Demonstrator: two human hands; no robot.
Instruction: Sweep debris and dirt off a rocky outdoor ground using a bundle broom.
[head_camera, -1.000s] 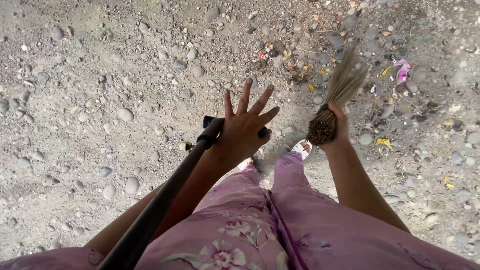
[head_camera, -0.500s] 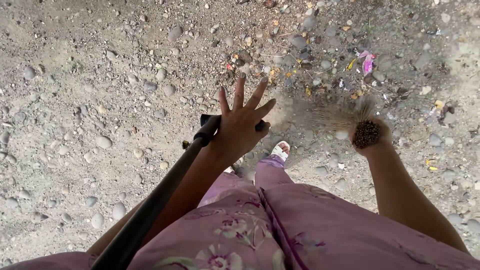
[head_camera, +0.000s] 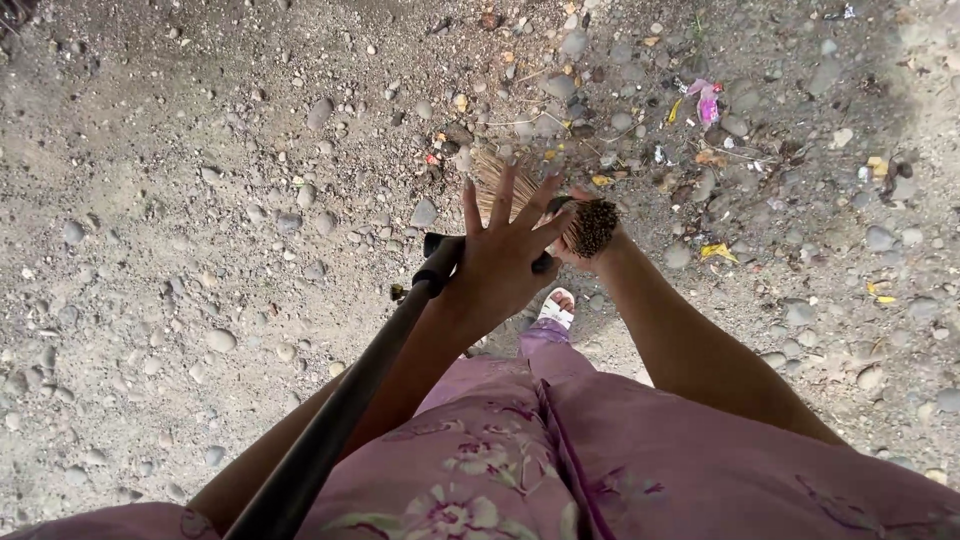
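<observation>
Setting: bare gravel ground (head_camera: 200, 220), strewn with rounded stones, seen from above by the person standing on it.
Left hand (head_camera: 505, 255): fingers spread wide and lifted, palm resting on the black handle end (head_camera: 440, 262) of a long dark pole (head_camera: 340, 420); the grip is open, not wrapped round the pole.
Dark pole: runs from the lower left up to the palm, slanting across the lap.
Right hand (head_camera: 580, 248): grip closed round the bound butt of a stick broom (head_camera: 590, 225), mostly hidden behind the left hand's fingers.
Stick broom: held low just beyond the left hand, its straw bristles (head_camera: 495, 180) fanned up and to the left, tips on or near the gravel; contact cannot be told.
Litter: yellow leaves (head_camera: 720, 250), a pink scrap (head_camera: 705, 100) and dry twigs lying among the stones ahead and to the right of the broom.
Clothing: purple floral garment (head_camera: 560, 460); one white sandal (head_camera: 555, 305) below the hands.
Handling note: short, light strokes with the bristle tips seem best, so that leaves move and stones stay; a firm hold near the binding gives control.
</observation>
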